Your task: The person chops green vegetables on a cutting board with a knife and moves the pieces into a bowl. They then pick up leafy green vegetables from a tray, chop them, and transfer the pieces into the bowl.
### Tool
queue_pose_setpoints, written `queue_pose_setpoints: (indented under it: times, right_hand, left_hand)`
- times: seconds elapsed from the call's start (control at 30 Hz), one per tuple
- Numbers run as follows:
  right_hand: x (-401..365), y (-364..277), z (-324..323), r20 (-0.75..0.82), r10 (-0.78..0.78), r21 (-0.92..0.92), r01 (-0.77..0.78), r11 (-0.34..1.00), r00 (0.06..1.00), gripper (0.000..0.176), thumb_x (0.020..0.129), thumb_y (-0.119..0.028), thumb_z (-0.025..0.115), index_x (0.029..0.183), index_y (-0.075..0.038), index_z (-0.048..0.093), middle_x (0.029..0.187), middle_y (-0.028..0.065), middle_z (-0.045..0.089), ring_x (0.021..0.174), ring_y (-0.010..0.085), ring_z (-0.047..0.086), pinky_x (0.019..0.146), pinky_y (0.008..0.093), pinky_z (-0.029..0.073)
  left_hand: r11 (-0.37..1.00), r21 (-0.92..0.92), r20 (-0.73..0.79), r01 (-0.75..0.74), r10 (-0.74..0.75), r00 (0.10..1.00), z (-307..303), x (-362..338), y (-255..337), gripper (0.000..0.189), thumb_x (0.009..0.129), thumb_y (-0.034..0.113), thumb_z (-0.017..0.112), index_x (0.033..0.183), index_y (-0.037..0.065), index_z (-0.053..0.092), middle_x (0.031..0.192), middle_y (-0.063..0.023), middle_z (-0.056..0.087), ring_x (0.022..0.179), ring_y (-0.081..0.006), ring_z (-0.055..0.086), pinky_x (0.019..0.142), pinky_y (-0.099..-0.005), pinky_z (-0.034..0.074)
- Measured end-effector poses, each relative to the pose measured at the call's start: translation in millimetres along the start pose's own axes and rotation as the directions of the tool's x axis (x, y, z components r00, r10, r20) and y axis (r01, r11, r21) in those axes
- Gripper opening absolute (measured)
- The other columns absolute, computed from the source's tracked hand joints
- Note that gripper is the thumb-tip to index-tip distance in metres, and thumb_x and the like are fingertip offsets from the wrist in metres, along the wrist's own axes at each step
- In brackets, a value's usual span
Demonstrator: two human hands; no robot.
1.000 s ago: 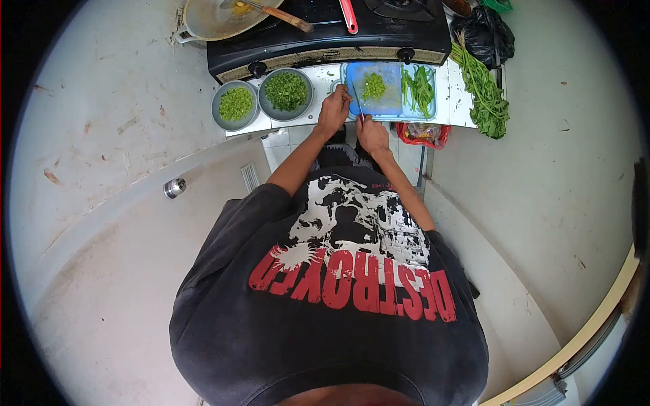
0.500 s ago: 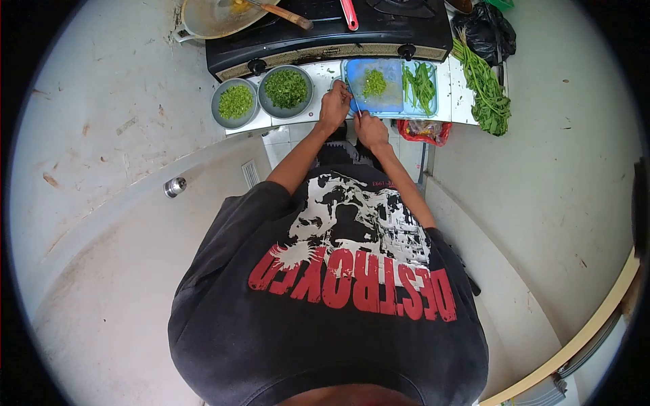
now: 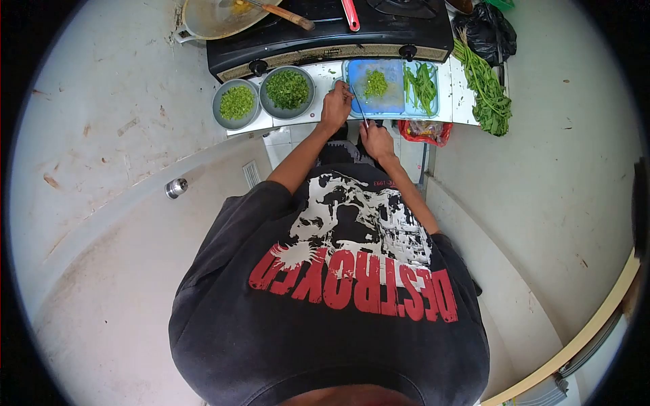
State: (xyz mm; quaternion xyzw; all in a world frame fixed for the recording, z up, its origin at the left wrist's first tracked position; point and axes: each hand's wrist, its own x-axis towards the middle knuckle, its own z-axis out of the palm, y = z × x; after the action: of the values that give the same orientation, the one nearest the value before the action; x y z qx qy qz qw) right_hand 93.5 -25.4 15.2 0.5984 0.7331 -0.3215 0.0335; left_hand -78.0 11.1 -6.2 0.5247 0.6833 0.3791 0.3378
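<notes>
My right hand is closed round the handle of a knife, whose blade points up and left over the near-left part of a blue cutting board. My left hand is at the board's left edge, fingers curled and pressed together beside the blade's tip end. Whether those fingers touch the blade or pinch something small is hidden. A small heap of chopped green stalks lies on the board. Right of it are uncut leafy green pieces on a light-blue tray.
To the left stand a bowl of light-green chopped stalks and a bowl of dark chopped leaves. Behind is a gas stove with a wok. Bunched greens and a black plastic bag lie right; a red basket sits below.
My right hand has shifted slightly down and to the right, drawing the knife back with it. My left hand stays nearly in place by the board's edge.
</notes>
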Motion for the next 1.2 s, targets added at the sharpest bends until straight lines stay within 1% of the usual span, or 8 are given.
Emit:
queue_pose_setpoints:
  times: [0.13,0.43,0.53,0.63,0.83,1.03,1.13,1.2]
  right_hand:
    - [2.0,-4.4,-0.7,0.006,0.004,0.011,-0.004,1.0,1.0,0.045,0.099,-0.04,0.049,0.102,0.004,0.061,0.082,0.0316,0.068,0.081,0.0482,0.068,0.077,0.057,0.054]
    - [-2.4,-6.5,-4.2,0.014,-0.008,0.0,0.008,1.0,1.0,0.046,0.099,-0.04,0.049,0.1,0.004,0.062,0.083,0.031,0.068,0.082,0.0477,0.068,0.077,0.0561,0.055]
    - [1.1,-4.3,-1.7,0.02,-0.018,-0.014,0.019,1.0,1.0,0.046,0.1,-0.04,0.049,0.099,0.004,0.062,0.084,0.0307,0.068,0.082,0.0476,0.068,0.077,0.0557,0.055]
    - [6.5,-5.8,-2.2,0.02,-0.032,-0.033,0.033,0.999,0.999,0.045,0.1,-0.039,0.048,0.098,0.004,0.062,0.085,0.0302,0.069,0.082,0.0474,0.068,0.077,0.0553,0.055]
    - [20.5,-13.2,-1.8,-0.013,-0.041,-0.044,0.04,0.998,0.999,0.045,0.1,-0.038,0.048,0.098,0.005,0.062,0.086,0.0302,0.069,0.083,0.0467,0.069,0.077,0.0542,0.056]
    - [3.5,-6.5,-1.6,-0.014,-0.015,-0.045,0.014,0.999,1.0,0.046,0.1,-0.039,0.049,0.098,0.005,0.062,0.084,0.0309,0.069,0.082,0.0466,0.069,0.076,0.0543,0.056]
    - [-2.1,-5.5,-1.9,-0.011,0.024,-0.028,-0.024,0.999,1.0,0.047,0.099,-0.039,0.05,0.099,0.005,0.063,0.083,0.0306,0.069,0.081,0.0465,0.069,0.076,0.0545,0.056]
    - [-3.4,-3.9,0.2,-0.017,0.036,-0.002,-0.036,0.999,0.999,0.047,0.099,-0.04,0.049,0.1,0.005,0.063,0.082,0.0312,0.068,0.08,0.0474,0.068,0.076,0.0555,0.055]
  left_hand:
    - [1.0,-0.017,0.01,0.008,-0.007,1.0,-1.6,-0.4,-0.8,0.026,0.084,-0.005,0.066,0.106,-0.002,0.052,0.089,-0.0172,0.071,0.085,-0.0285,0.072,0.074,-0.0368,0.058]
    - [1.0,0.007,0.013,-0.019,0.019,1.0,-1.9,-2.3,-1.7,0.025,0.085,-0.002,0.064,0.108,-0.001,0.053,0.088,-0.0151,0.071,0.084,-0.0281,0.072,0.075,-0.0369,0.057]
    - [0.999,0.029,0.036,-0.025,0.024,0.999,-2.4,-2.6,-1.0,0.026,0.085,-0.002,0.064,0.109,-0.001,0.053,0.09,-0.0158,0.071,0.086,-0.0291,0.071,0.076,-0.0378,0.057]
    - [0.998,0.039,0.021,-0.049,0.048,0.999,-1.3,-4.6,-1.2,0.026,0.085,-0.002,0.063,0.109,-0.001,0.053,0.092,-0.0174,0.07,0.087,-0.0311,0.071,0.076,-0.0391,0.057]
    - [0.99,0.054,0.015,-0.131,0.13,0.991,0.5,-7.3,-6.1,0.026,0.086,-0.004,0.06,0.11,-0.001,0.052,0.094,-0.0195,0.069,0.087,-0.0352,0.069,0.076,-0.0414,0.056]
    - [0.997,0.033,0.009,-0.073,0.073,0.997,1.0,-6.0,-3.0,0.026,0.087,-0.004,0.06,0.111,-0.001,0.051,0.094,-0.0193,0.069,0.087,-0.0347,0.069,0.077,-0.0414,0.055]
    - [0.996,0.01,-0.007,-0.084,0.084,0.996,1.5,-6.3,-0.4,0.027,0.085,-0.007,0.058,0.11,-0.001,0.051,0.092,-0.0214,0.067,0.088,-0.0396,0.066,0.078,-0.0459,0.054]
    - [0.997,0.017,-0.007,-0.072,0.072,0.997,1.7,-8.0,-1.2,0.027,0.085,-0.006,0.058,0.11,-0.002,0.051,0.092,-0.0212,0.067,0.088,-0.0397,0.066,0.078,-0.0458,0.054]
